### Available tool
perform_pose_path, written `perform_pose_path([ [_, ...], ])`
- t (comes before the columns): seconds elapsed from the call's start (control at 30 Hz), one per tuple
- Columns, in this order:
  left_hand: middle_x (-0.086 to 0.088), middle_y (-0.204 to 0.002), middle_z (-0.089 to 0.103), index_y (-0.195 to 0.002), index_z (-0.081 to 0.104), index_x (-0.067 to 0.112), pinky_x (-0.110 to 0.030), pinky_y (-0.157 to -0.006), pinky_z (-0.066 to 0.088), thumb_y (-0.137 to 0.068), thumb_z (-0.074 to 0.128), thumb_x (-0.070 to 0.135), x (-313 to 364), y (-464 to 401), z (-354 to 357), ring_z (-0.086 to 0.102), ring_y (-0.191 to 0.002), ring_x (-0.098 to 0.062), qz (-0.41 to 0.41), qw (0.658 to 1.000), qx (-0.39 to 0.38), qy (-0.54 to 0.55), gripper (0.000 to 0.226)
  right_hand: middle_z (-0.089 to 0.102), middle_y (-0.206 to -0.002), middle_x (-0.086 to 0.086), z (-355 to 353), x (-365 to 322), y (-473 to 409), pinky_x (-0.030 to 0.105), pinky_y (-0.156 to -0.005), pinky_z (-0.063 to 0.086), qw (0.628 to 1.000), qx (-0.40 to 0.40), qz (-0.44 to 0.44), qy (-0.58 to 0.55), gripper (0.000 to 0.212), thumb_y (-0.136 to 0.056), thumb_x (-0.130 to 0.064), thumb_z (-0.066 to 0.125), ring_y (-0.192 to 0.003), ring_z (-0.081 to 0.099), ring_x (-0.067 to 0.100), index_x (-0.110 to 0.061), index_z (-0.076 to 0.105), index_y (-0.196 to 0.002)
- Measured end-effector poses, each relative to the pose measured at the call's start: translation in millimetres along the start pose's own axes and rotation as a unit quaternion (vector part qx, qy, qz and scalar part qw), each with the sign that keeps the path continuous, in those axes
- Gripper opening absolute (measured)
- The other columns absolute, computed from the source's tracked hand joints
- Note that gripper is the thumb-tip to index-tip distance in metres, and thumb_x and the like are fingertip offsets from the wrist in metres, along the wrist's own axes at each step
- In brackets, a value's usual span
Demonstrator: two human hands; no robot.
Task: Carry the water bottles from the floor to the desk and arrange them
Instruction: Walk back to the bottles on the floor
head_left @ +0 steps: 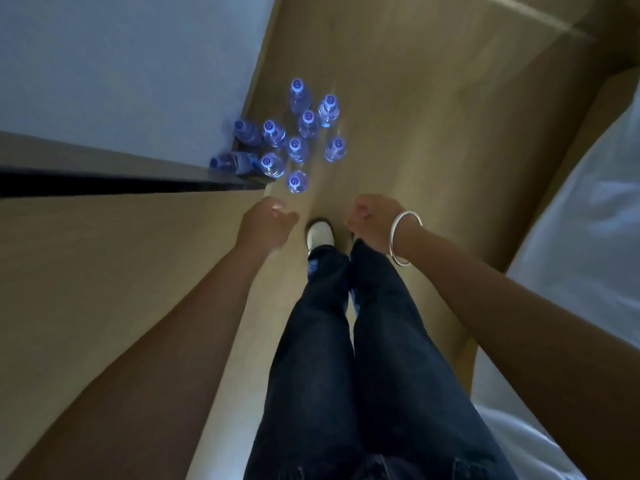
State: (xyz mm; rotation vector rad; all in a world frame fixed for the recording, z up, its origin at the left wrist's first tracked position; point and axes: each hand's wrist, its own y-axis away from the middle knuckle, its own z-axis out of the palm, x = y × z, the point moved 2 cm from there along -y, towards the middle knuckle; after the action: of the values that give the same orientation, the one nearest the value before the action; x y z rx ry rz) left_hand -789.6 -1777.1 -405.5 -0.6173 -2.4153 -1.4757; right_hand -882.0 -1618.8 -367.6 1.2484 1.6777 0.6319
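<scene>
Head view | clear plastic water bottles with blue caps [297,148] clustered on wooden floor [433,116] beside bench [104,237] | left hand [266,225] relaxed, empty | right hand [372,216] curled, empty | likely full, heavy, slippery; grasp mid-body.

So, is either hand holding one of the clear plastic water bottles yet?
No: the left hand and right hand hold nothing, while the clear plastic blue-capped water bottles remain on the wooden floor.

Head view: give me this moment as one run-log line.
stage: approach | bottles: on floor, one lying, rest upright | left hand: empty, relaxed | right hand: empty, curled | desk: no bottles visible
</scene>
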Motion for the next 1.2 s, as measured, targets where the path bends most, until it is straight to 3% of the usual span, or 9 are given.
perform_pose_path([
  [0.07, -0.009, -0.115, 0.063, -0.12, 0.054, 0.009, -0.032, -0.094, 0.043, -0.086, 0.065, 0.027, -13.4, -31.7, 17.8, 0.059, -0.107, -0.025, -0.013, 1.0, 0.014, 0.003, 0.041, 0.046, -0.07, 0.005, 11.2, 5.6, -33.8, 0.028, -0.068, 0.035, 1.0, -0.006, 0.004, -0.017, 0.03, -0.087, -0.011, 0.047, -0.075, 0.044, 0.024, -0.014, 0.037, -0.059],
  [0.17, -0.01, -0.121, 0.058, -0.126, 0.048, 0.009, -0.034, -0.094, 0.043, -0.083, 0.069, 0.028, -40.2, -83.0, 49.5, 0.056, -0.109, -0.026, -0.028, 0.999, 0.03, -0.007, 0.051, 0.043, -0.065, -0.003, 34.3, 24.1, -82.3, 0.028, -0.068, 0.034, 0.999, -0.024, -0.003, -0.034, 0.015, -0.086, -0.015, 0.05, -0.075, 0.044, 0.021, -0.013, 0.05, -0.071],
  [0.33, -0.012, -0.137, 0.047, -0.139, 0.034, 0.009, -0.032, -0.098, 0.037, -0.079, 0.074, 0.025, -85.9, -163.2, 94.7, 0.048, -0.123, -0.025, -0.073, 0.997, 0.036, 0.01, 0.074, 0.052, -0.091, 0.0, 71.4, 66.6, -164.2, 0.025, -0.076, 0.031, 0.998, -0.019, 0.021, -0.06, 0.006, -0.085, -0.017, 0.053, -0.091, 0.048, 0.024, -0.023, 0.049, -0.086],
  [0.47, -0.013, -0.141, 0.04, -0.142, 0.028, 0.01, -0.031, -0.099, 0.036, -0.073, 0.079, 0.025, -120.9, -237.9, 132.4, 0.043, -0.127, -0.026, -0.067, 0.996, 0.052, 0.007, 0.087, 0.039, -0.138, 0.012, 101.2, 110.3, -251.9, 0.03, -0.1, 0.035, 0.996, 0.021, 0.052, -0.075, 0.067, -0.083, -0.03, 0.063, -0.125, 0.042, 0.026, -0.009, 0.033, -0.139],
  [0.7, -0.011, -0.146, 0.033, -0.148, 0.018, 0.018, -0.029, -0.104, 0.031, -0.066, 0.084, 0.03, -164.0, -306.9, 165.8, 0.036, -0.133, -0.022, -0.061, 0.996, 0.07, 0.016, 0.106, 0.03, -0.144, 0.015, 119.3, 145.1, -367.7, 0.028, -0.109, 0.025, 0.99, 0.107, 0.046, -0.081, 0.096, -0.072, -0.038, 0.076, -0.134, 0.03, 0.025, -0.008, 0.019, -0.144],
  [0.87, -0.009, -0.137, 0.04, -0.142, 0.029, 0.009, -0.017, -0.099, 0.032, -0.059, 0.088, 0.021, -162.4, -324.7, 173.5, 0.04, -0.125, -0.018, 0.071, 0.993, 0.09, 0.03, 0.103, 0.019, -0.144, 0.014, 106.9, 146.0, -407.6, 0.024, -0.108, 0.019, 0.978, 0.18, -0.025, -0.099, 0.116, -0.063, -0.033, 0.084, -0.134, 0.023, 0.025, -0.009, 0.007, -0.146],
  [1.03, 0.002, -0.112, 0.048, -0.127, 0.045, 0.008, 0.006, -0.074, 0.033, -0.055, 0.089, 0.01, -149.5, -339.0, 174.4, 0.048, -0.099, -0.011, 0.075, 0.984, 0.121, 0.106, 0.084, 0.03, -0.144, 0.01, 90.4, 138.5, -432.9, 0.013, -0.091, 0.028, 0.99, 0.111, -0.079, -0.02, 0.104, -0.062, -0.032, 0.084, -0.128, 0.037, 0.021, -0.013, 0.022, -0.143],
  [1.13, 0.004, -0.108, 0.055, -0.118, 0.052, 0.018, 0.0, -0.071, 0.035, -0.057, 0.088, 0.02, -146.0, -342.3, 171.5, 0.052, -0.095, -0.011, 0.053, 0.986, 0.138, 0.073, 0.072, 0.051, -0.128, 0.008, 80.8, 130.8, -436.0, 0.007, -0.079, 0.029, 0.986, 0.118, -0.112, 0.024, 0.082, -0.063, -0.025, 0.083, -0.114, 0.051, 0.021, -0.009, 0.04, -0.131],
  [1.2, 0.005, -0.106, 0.059, -0.115, 0.053, 0.022, -0.008, -0.071, 0.038, -0.058, 0.086, 0.021, -143.8, -342.5, 170.7, 0.055, -0.092, -0.011, 0.036, 0.987, 0.14, 0.073, 0.066, 0.056, -0.122, 0.009, 76.9, 125.9, -434.2, 0.016, -0.083, 0.036, 0.983, 0.125, -0.123, 0.052, 0.071, -0.066, -0.026, 0.08, -0.109, 0.055, 0.024, -0.01, 0.045, -0.126],
])
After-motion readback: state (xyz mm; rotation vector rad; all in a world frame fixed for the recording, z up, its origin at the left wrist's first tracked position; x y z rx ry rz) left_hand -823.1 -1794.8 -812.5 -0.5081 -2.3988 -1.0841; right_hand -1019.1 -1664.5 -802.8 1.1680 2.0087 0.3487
